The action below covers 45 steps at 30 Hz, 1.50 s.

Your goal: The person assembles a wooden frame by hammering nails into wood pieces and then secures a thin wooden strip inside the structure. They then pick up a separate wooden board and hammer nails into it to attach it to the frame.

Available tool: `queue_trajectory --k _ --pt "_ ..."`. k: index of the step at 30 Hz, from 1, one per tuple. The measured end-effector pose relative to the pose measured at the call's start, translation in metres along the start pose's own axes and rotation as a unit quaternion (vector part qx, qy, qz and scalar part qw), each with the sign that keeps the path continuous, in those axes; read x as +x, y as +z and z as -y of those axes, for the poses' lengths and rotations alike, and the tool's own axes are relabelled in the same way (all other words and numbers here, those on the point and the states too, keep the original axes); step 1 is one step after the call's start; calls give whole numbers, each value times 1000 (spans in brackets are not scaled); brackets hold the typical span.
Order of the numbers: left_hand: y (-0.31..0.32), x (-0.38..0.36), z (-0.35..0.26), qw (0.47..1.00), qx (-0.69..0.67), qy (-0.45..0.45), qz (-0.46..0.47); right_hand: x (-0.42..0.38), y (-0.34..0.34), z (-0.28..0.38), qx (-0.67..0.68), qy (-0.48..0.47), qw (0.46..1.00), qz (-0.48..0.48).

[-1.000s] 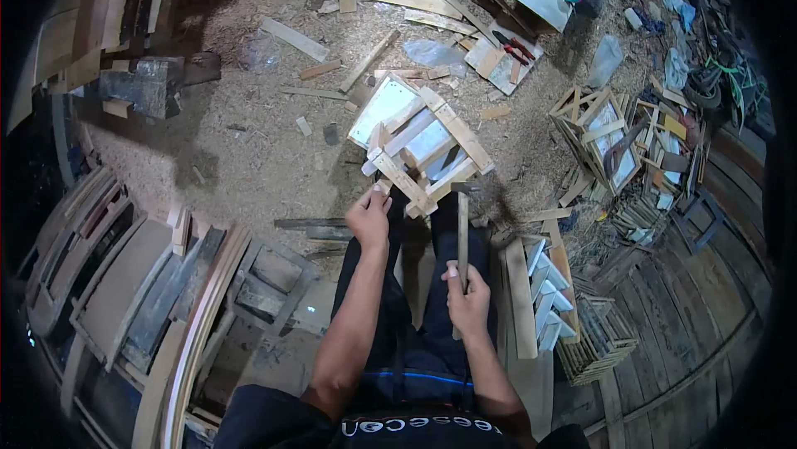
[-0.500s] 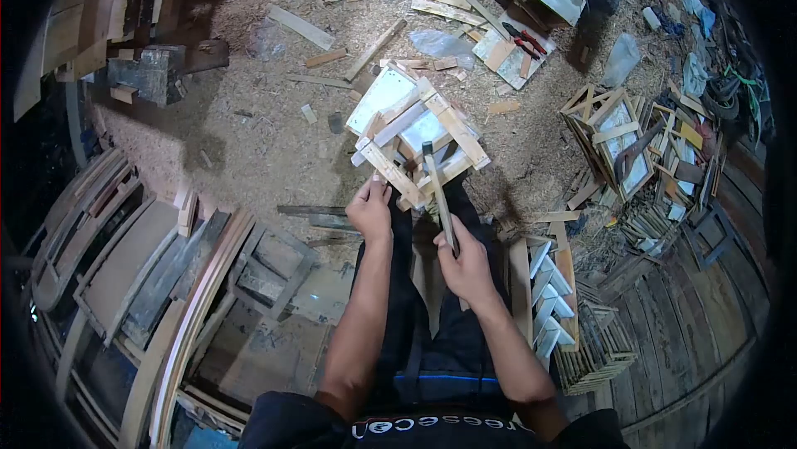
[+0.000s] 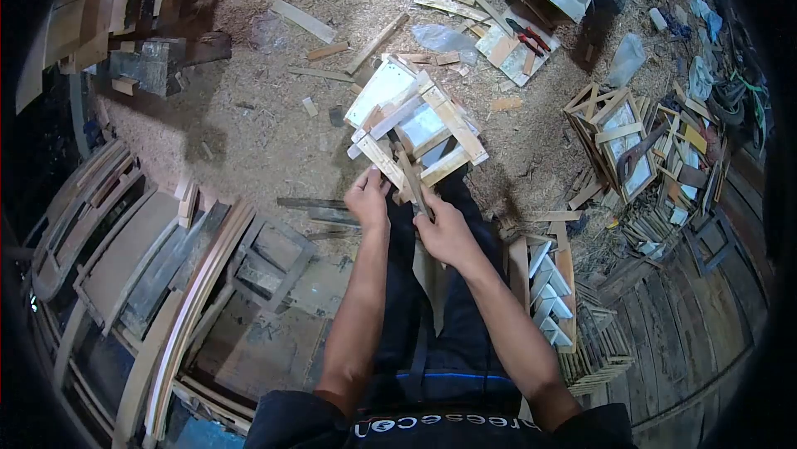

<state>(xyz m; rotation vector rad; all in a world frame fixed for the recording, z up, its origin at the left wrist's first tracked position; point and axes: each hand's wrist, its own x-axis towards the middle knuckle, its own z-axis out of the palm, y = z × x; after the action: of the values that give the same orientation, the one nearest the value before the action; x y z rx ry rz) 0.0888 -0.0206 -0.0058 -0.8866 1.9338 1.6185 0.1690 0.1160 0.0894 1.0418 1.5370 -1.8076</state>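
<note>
The floor (image 3: 249,137) is strewn with shavings, and loose wooden strips (image 3: 303,21) are scattered across the upper part of the frame, where red-handled pliers (image 3: 528,36) lie on a small board (image 3: 508,65) towards the upper right. At the centre, a wooden stand (image 3: 452,123) is tilted just beyond the dark-clad legs (image 3: 397,279), with a pale panel (image 3: 380,93) behind its rails at the upper left. The hands are held apart. The fingers of the left hand (image 3: 365,200) are drawn together against the stand's lower-left rail; whether the rail itself or something small is pinched there cannot be told. The hammer (image 3: 408,173) is clasped by its handle in the right hand (image 3: 443,235), and its head is reached over the stand close to that same rail; whether the wood is touched cannot be made out. By the look of it, a joint is being knocked together or a fastener driven. For such work, the rail would need to be steadied, the hammer head kept square to the spot being struck, and the left fingertips kept clear. A glancing blow could knock the tilted stand askew.
</note>
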Motion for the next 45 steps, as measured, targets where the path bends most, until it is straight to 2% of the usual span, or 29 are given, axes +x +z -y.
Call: queue_trajectory --k 6,17,25,27,34,45 --pt "0 -4 -7 1000 23 -13 6 12 -1 -27 49 -51 997 -11" --pt "5 -12 -11 1000 19 -9 8 9 -7 -20 8 -46 999 -13" --pt "7 -16 -11 998 28 -11 48 11 -13 -17 -6 -40 999 -7" --pt "8 -16 -12 998 39 -22 51 14 -7 -25 -28 -105 992 -62" --pt "8 -16 -14 996 50 -61 49 11 -16 -13 -30 -74 996 -26" --pt "7 -11 -12 994 14 -87 58 11 -19 -8 -49 -101 993 -20"
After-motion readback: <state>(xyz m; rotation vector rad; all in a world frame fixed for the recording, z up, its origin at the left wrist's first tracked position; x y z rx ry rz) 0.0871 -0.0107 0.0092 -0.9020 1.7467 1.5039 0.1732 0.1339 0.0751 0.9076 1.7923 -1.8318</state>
